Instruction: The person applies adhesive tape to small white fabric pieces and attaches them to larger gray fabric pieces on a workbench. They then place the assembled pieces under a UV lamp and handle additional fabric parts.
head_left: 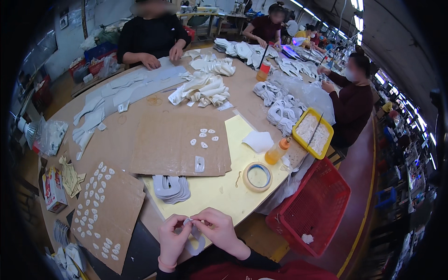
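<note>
At the table's near edge, my left hand [171, 237] and my right hand [219, 227] meet, thumbs and fingers pinched together. Between them is a light grey curved cut piece [195, 244], its lower part hanging under my fingers. The fingertips partly cover its upper end, so I cannot make out any small part there. Just beyond my hands lies a stack of similar grey looped pieces [171, 189], partly under a cardboard sheet [161, 149]. Several small white oval pieces with holes [203, 135] rest on that cardboard.
Left, another cardboard sheet [114, 219] carries rows of white ovals. Right are a tape roll [257, 177], an orange-capped glue bottle [277, 151], a yellow tray [313, 133] and a red basket [310, 210]. Co-workers sit around the table beyond piles of cream pieces [203, 88].
</note>
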{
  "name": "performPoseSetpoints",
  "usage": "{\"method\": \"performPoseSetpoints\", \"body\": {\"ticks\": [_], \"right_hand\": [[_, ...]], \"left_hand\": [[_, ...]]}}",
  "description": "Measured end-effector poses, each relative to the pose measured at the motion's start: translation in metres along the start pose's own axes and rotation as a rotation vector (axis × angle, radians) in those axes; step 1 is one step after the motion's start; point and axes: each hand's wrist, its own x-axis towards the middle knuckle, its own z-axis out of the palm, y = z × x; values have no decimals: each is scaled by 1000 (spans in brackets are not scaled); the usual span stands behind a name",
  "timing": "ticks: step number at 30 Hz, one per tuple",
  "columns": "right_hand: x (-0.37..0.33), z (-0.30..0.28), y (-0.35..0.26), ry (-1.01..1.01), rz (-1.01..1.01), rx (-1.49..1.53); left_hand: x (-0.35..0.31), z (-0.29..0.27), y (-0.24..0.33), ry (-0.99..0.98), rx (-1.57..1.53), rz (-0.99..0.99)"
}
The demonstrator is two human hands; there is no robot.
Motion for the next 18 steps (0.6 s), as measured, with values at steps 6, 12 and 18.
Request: {"method": "performPoseSetpoints", "body": {"ticks": [6,12,18], "right_hand": [[2,6,-3,77,-306,-153],[-3,7,-10,30,-184,-56],[-2,6,-14,44,-124,4]], "left_hand": [[-6,3,-5,116,-82,-54],[-6,2,7,79,-208,-64],[-8,-10,8,-69,-159,-6]]}}
